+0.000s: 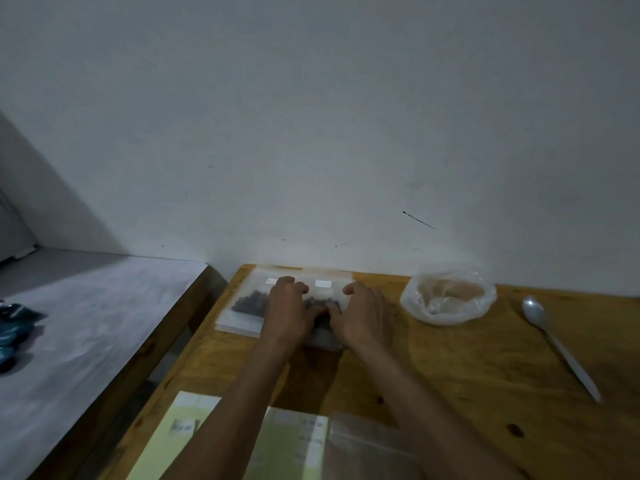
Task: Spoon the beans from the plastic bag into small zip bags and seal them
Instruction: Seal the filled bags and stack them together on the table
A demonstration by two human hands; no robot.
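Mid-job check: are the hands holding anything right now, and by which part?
Nothing is lifted. Both the left hand and right hand press flat on the clear small zip bags of dark beans, over their near-right part, on the wooden table.

The bench (467, 375) is orange-brown wood with dark knots and wavy grain. The beans (247, 303) are dark, almost black. The zip bags (242, 289) holding them are milky clear, with small white labels. The plastic bag (448, 297) is clear and whitish, with tan inside. The spoon (554, 337) is shiny silver-grey. Near the front edge lies pale yellow-green paper (166, 441) with a grey patch. The wall (311, 116) is plain grey-white with a thin dark streak. The top (86, 323) at the left is pale grey and blotchy, with dark teal things (10, 327) on it.
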